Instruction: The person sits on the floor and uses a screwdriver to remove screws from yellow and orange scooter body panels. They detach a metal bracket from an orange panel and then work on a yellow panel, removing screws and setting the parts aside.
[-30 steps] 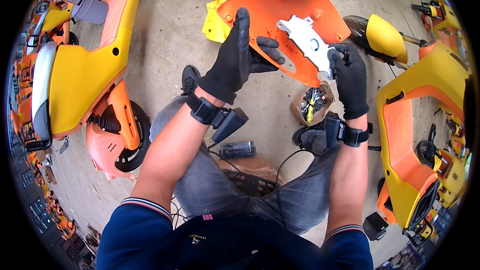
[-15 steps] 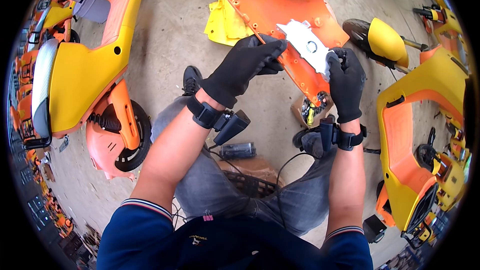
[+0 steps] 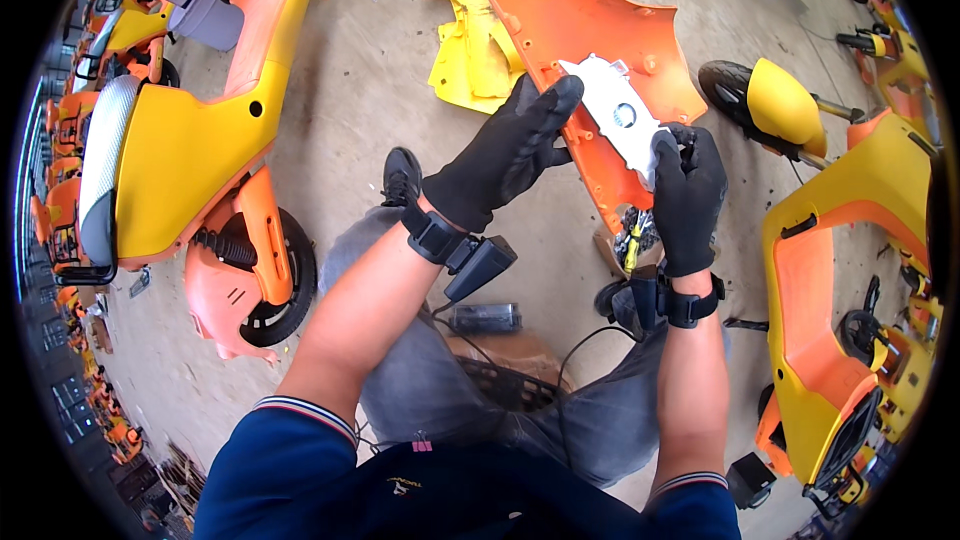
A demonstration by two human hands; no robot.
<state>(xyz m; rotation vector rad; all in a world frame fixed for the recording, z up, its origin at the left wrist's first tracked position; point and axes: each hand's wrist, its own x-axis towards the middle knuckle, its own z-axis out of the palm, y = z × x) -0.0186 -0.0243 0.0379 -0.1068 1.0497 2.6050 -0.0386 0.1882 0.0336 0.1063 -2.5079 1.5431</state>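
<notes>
An orange plastic panel (image 3: 627, 40) is raised in front of me, hollow side toward me, with bosses along its edges. My left hand (image 3: 508, 150) in a black glove grips the panel's left edge, thumb along it. A white plate-like part (image 3: 612, 92) with a round opening lies in the panel's hollow. My right hand (image 3: 688, 202), also gloved, pinches the white part's lower right end. Below the panel, a box (image 3: 607, 250) holds small parts and a yellow-handled tool (image 3: 632, 246), partly hidden.
Yellow panels (image 3: 462, 63) lie behind the orange one. Yellow-and-orange scooter bodies stand left (image 3: 180, 170) and right (image 3: 800, 275), near a yellow-fendered wheel (image 3: 775, 100). A grey bucket (image 3: 210, 20), a clear case (image 3: 485, 317) and cardboard (image 3: 510, 350) are around, with cables by my legs.
My left hand's fingers have closed on the panel's edge. The panel has turned more upright and slightly right. Both hands now appear lower in the shifted view, the white part still in my right.
</notes>
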